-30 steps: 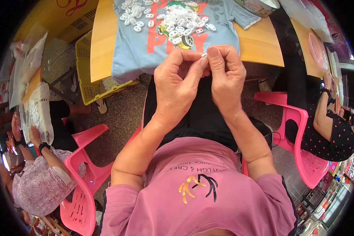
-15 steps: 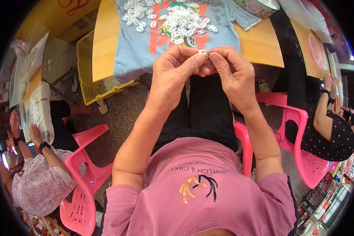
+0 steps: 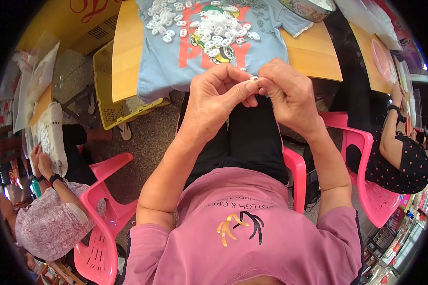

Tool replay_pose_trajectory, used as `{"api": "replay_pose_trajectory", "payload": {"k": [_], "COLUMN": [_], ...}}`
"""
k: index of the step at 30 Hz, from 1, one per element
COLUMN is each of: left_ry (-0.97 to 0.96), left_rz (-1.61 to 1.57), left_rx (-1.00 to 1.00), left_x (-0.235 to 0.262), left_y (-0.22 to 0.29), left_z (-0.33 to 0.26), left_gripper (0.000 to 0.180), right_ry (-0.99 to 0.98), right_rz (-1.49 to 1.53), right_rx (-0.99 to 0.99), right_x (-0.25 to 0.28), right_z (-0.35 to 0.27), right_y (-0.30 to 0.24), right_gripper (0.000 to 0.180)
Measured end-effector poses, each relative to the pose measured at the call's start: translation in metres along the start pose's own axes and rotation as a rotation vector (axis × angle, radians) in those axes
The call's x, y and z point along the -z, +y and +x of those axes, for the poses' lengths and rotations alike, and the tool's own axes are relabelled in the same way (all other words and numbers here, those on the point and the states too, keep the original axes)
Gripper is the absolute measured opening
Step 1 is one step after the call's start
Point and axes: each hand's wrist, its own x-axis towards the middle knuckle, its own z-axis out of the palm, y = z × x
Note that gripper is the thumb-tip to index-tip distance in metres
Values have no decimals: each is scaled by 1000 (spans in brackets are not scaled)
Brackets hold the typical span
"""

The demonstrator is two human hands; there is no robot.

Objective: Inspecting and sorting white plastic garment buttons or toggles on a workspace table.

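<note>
Between thumb and fingertips, my left hand (image 3: 214,99) pinches a small white plastic piece (image 3: 254,78) just off the table's near edge. From the other side my right hand (image 3: 290,95) has its thumb and fingers closed at the same piece; whether it also grips something tiny there is hidden. Beyond my hands, a heap of white oval plastic pieces with two holes (image 3: 218,29) lies on a blue printed T-shirt (image 3: 164,66). Several more such pieces (image 3: 164,16) are scattered to the heap's left.
The shirt covers part of a wooden table (image 3: 314,52). A round tin (image 3: 314,12) stands at its far right. Below the left side is a yellow crate (image 3: 104,90). People sit on pink chairs (image 3: 97,237) at both sides, one in a dotted black top (image 3: 399,161).
Both hands have shifted slightly right and nearer to me with the white piece. My right hand has turned, its fingers more curled. The person at left has moved their hands.
</note>
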Motion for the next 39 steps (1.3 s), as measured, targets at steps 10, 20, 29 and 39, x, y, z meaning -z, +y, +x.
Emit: {"api": "replay_pose_trajectory", "payload": {"k": [10,20,29,39], "left_ry": [38,91,249,299], "left_rz": [23,51,75,-14], "left_rx": [120,91,65,3], "left_x": [21,19,52,58], "left_y": [-5,-4,-9,-11], "left_z": [-7,-23,-24,-26], "left_gripper": [12,12,15,14], "right_ry": [-96,-150,-248,-86], "right_rz": [-18,42,265,-405], "right_rx": [5,-6,-295,19], "right_x": [-8,-20,-42,-56], "right_z": [-1,0,25,51], "right_y": [6,-2,15,56], "right_gripper": [4,8,5,11]}}
